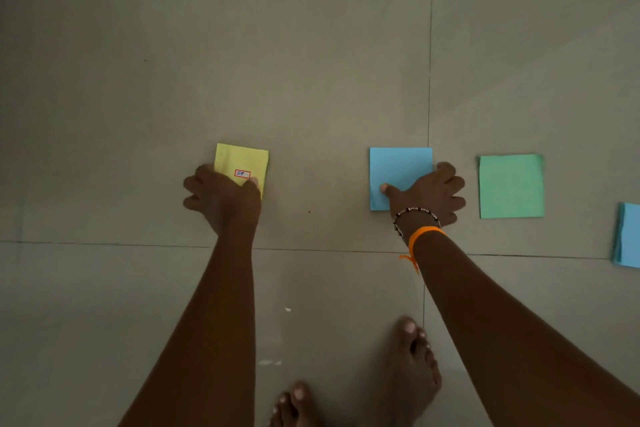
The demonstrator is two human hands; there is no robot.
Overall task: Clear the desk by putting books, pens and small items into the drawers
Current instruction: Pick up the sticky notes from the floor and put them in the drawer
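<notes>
1. Two bare feet at the bottom edge, standing on a grey tiled floor – nearest the camera.
2. Left hand reaches down and pinches the yellow note pad at its near corner, thumb on top beside a small red-boxed label, other fingers curled at the pad's left edge.
3. Right hand grips the blue note pad at its right near corner – thumb pressed on the top face, fingers curled off its right side. Beaded bracelet and an orange band on that wrist.
4. Both pads look flat on the floor; whether either is lifted cannot be told.
5. Green note pad lies flat just right of the right hand, untouched.
6. A second blue pad is cut off by the right frame edge, apart from the green one.
</notes>
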